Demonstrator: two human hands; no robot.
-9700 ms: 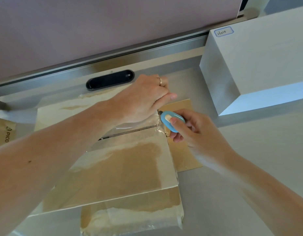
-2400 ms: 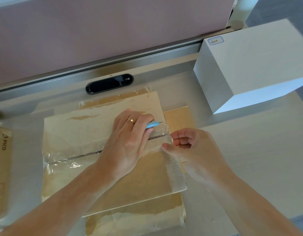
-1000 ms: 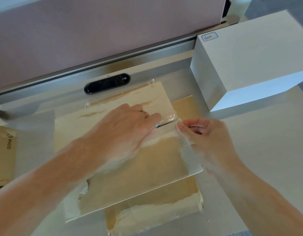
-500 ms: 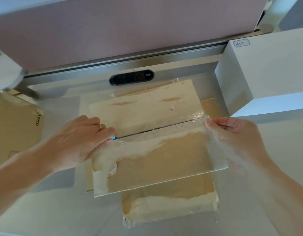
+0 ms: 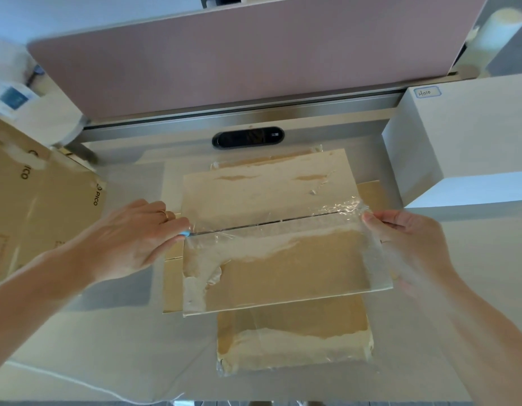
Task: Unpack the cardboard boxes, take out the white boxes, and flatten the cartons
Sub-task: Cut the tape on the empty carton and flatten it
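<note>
- Flattened carton [image 5: 48,206]: brown, printed "PICO", lying on the bench [image 5: 113,341] to the left of the left grip and apart from it.
- Left hand [image 5: 130,238]: grip drawn narrow around a blue cutter [image 5: 185,233], of which only the tip shows beneath the fingertips. The tip sits at the left end of the slit [image 5: 268,225].
- Cardboard box [image 5: 283,271]: on the bench between the two grips, its taped top facing up. The dark slit runs along the centre seam from the left grip to the right grip.
- Right hand [image 5: 409,244]: grip narrow, thumb and forefinger pinching the crumpled clear tape [image 5: 346,208] at the right end of the slit.
- White box [image 5: 464,136]: on the bench beyond and to the right of the right grip, apart from it, with a handwritten label at its top corner.
- Change: one second earlier the left grip and cutter stood at the right end of the seam, close to the right grip. They now stand at the left end. Nearly ten seconds earlier the cutter lay in the right grip.
</note>
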